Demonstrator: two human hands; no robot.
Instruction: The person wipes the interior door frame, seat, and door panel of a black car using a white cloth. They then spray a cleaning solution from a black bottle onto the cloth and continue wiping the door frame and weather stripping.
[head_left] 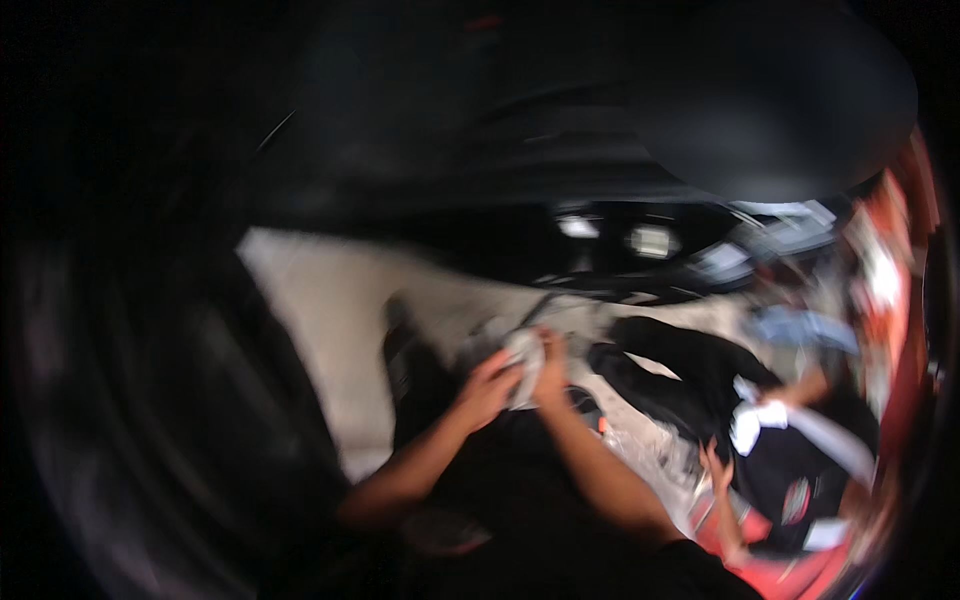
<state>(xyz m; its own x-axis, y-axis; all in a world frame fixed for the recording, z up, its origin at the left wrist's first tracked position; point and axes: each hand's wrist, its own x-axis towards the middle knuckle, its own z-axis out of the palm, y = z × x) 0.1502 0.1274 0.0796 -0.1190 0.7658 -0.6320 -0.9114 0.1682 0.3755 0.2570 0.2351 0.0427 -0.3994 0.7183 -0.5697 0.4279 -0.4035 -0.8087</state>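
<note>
The left hand [488, 388], at eight o'clock, and right hand [550, 374], at three, shared a grasping grip on a blurred pale bundle [525, 362], probably to steady it.

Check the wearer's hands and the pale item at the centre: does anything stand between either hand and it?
Nothing visible does: the left hand and right hand hold the pale item between them, though blur softens the contact. The other person is off to the right, not in between.
</note>
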